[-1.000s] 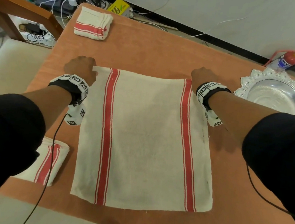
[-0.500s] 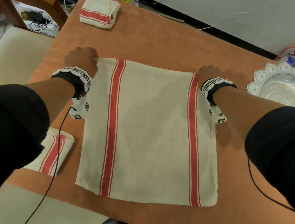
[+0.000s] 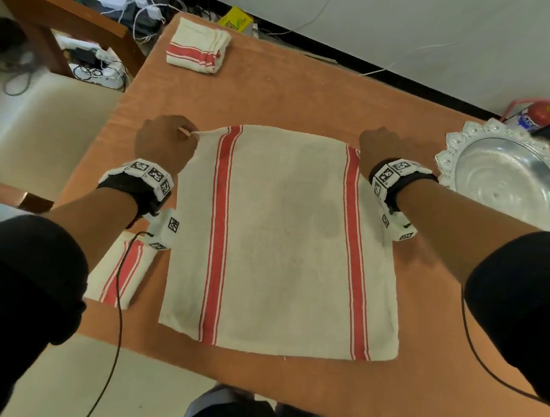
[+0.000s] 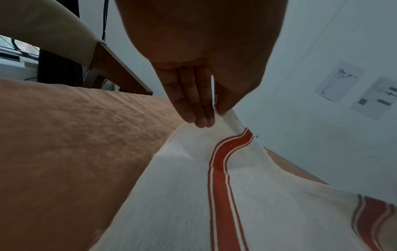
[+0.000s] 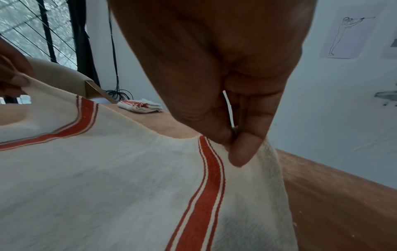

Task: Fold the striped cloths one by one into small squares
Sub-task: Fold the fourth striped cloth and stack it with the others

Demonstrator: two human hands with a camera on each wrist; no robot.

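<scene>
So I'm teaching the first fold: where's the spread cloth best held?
At its two far corners, from above: the cloth lies flat, near edge towards the body. Left hand and right hand already pinch them, ready to draw the far edge back.

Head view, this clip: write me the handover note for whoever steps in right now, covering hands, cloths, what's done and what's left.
Left hand: pinches the far left corner of the open striped cloth, corner lifted off the table.
Right hand: pinches the far right corner, same grip, also raised.
The near edge of the cloth lies flat by the table's front edge.
Done: one folded cloth sits at the far left corner of the table; another folded cloth lies near the left edge, under the left wrist.
Left: probably bring the far edge toward the near edge, then fold down to a small square.
The silver tray on the right is untouched.
</scene>
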